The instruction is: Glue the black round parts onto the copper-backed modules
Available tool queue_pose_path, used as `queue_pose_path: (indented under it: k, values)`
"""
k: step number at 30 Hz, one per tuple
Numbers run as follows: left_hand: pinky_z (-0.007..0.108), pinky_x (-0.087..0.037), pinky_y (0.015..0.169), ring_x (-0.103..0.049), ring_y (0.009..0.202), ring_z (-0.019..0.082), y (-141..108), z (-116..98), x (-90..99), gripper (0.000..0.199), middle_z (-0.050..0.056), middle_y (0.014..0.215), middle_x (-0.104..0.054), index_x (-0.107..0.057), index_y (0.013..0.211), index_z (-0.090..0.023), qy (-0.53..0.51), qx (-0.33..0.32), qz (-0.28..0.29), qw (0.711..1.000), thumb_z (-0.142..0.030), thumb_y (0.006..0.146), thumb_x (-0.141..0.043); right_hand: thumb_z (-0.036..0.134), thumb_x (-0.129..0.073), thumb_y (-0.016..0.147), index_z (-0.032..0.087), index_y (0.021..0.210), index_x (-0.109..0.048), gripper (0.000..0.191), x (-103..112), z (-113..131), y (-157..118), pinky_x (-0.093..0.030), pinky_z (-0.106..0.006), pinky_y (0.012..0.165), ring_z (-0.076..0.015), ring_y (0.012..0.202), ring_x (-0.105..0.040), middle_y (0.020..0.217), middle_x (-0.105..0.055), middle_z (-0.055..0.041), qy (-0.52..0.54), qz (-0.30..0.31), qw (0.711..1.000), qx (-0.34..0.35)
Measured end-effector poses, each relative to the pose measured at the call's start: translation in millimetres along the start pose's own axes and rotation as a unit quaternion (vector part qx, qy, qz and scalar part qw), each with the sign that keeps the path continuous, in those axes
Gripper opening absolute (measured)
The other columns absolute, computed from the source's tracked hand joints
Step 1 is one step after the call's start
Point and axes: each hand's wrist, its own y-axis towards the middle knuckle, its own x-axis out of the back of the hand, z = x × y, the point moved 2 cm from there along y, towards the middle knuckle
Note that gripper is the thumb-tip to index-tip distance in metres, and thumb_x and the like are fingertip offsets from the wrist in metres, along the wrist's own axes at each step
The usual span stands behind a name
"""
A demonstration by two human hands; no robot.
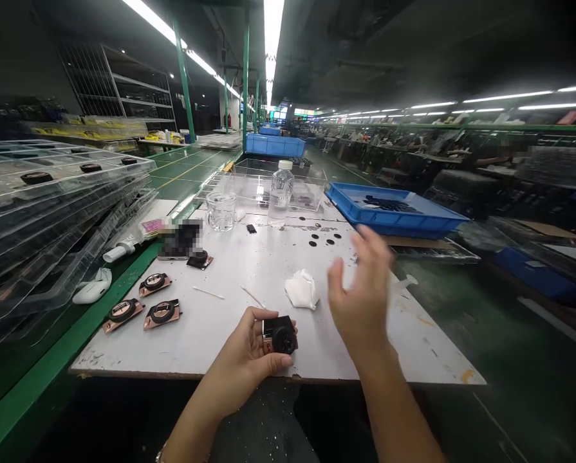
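My left hand [249,357] grips a small black and copper-coloured part [284,335] with a round black ring on its face, just over the table's front edge. To the right, my right hand [365,292] is raised above the table, slightly blurred, with thumb and fingers apart and nothing between them. A crumpled white cloth or tissue [302,289] lies between the hands, beyond the part. Two cotton swabs, one nearer the middle [253,297] and one farther left [209,293], lie on the table. Several similar copper-coloured parts [163,312] rest at the left.
Several black discs [330,242] lie near a blue tray [398,222] at the right. Behind stand a clear bottle [280,196] and a glass mug [221,211]. Stacked clear plastic trays [65,225] rise on the left. A white tabletop [210,347] ends in front of me.
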Motion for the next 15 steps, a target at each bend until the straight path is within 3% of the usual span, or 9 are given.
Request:
queue_pose_path:
  k: [1,2,4,5,9,15]
  values:
    - [0.034,-0.048,0.083,-0.061,0.095,0.018,0,0,0.6,0.046,0.009,0.118,-0.061,-0.047,0.112,-0.023,0.0,-0.002,0.003,1.0,-0.024,0.077,-0.078,0.015,-0.034,0.099,0.012,0.144,-0.034,0.045,-20,0,13,-0.027,-0.044,0.116,-0.0245,0.141,-0.027,0.148,-0.032,-0.0177,-0.065,0.151,0.986,-0.039]
    - [0.034,-0.048,0.082,-0.061,0.094,0.018,0,1,1.1,0.047,0.009,0.117,-0.061,-0.047,0.112,-0.023,0.001,-0.002,0.006,1.0,-0.024,0.077,-0.078,0.012,-0.038,0.098,0.011,0.14,-0.04,0.042,-39,-1,26,-0.033,-0.043,0.112,-0.0248,0.136,-0.036,0.144,-0.039,-0.0183,-0.082,0.222,0.97,-0.05]
    - [0.034,-0.048,0.081,-0.06,0.092,0.018,1,1,1.5,0.049,0.008,0.112,-0.062,-0.048,0.112,-0.023,0.006,0.0,0.013,1.0,-0.025,0.076,-0.079,0.02,-0.056,0.095,0.013,0.125,-0.055,0.031,-75,-8,46,-0.048,-0.045,0.097,-0.026,0.115,-0.056,0.128,-0.055,-0.0142,-0.107,0.308,0.942,-0.078]
    - [0.034,-0.048,0.081,-0.06,0.091,0.018,0,1,1.3,0.05,0.007,0.109,-0.062,-0.047,0.112,-0.022,0.006,0.001,0.018,1.0,-0.025,0.075,-0.08,0.027,-0.061,0.094,0.014,0.122,-0.057,0.031,-91,-14,53,-0.051,-0.045,0.092,-0.025,0.109,-0.059,0.124,-0.057,-0.0115,-0.123,0.338,0.928,-0.095]
    - [0.034,-0.047,0.081,-0.059,0.089,0.016,-1,0,0.4,0.049,0.007,0.11,-0.06,-0.046,0.112,-0.022,-0.005,0.003,0.034,0.999,-0.023,0.076,-0.079,0.033,-0.064,0.092,0.013,0.123,-0.057,0.037,-126,-36,63,-0.052,-0.046,0.092,-0.026,0.11,-0.058,0.127,-0.056,-0.0128,-0.175,0.394,0.893,-0.129]
    - [0.035,-0.047,0.084,-0.058,0.091,0.015,-1,0,0.3,0.049,0.008,0.114,-0.059,-0.044,0.113,-0.021,0.01,-0.002,0.051,0.999,-0.021,0.077,-0.078,0.032,-0.064,0.092,0.012,0.119,-0.059,0.034,-123,-36,57,-0.053,-0.043,0.089,-0.0244,0.105,-0.06,0.121,-0.058,-0.0123,-0.189,0.424,0.878,-0.12]
